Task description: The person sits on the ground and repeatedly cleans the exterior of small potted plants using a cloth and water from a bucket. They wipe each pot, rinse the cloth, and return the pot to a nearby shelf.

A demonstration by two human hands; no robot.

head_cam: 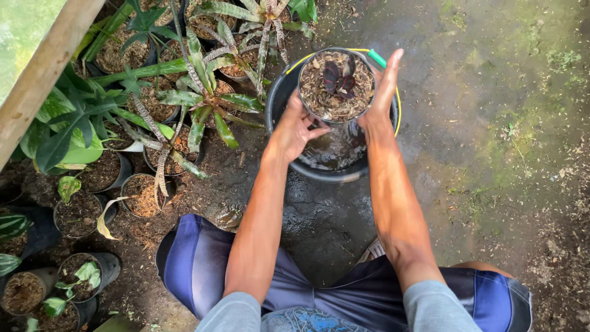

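Gripping a round black plastic pot (336, 92) of coarse brown bark chips and dark maroon leaves, left hand (294, 128) and right hand (382, 93) clasp its sides above a water-filled black bucket (289, 92).

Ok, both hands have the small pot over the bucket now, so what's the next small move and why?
Probably lower the small pot gently toward the water in the black bucket. The left hand and right hand hold it by its sides above the water, and a slow descent would keep the loose bark mix from spilling.
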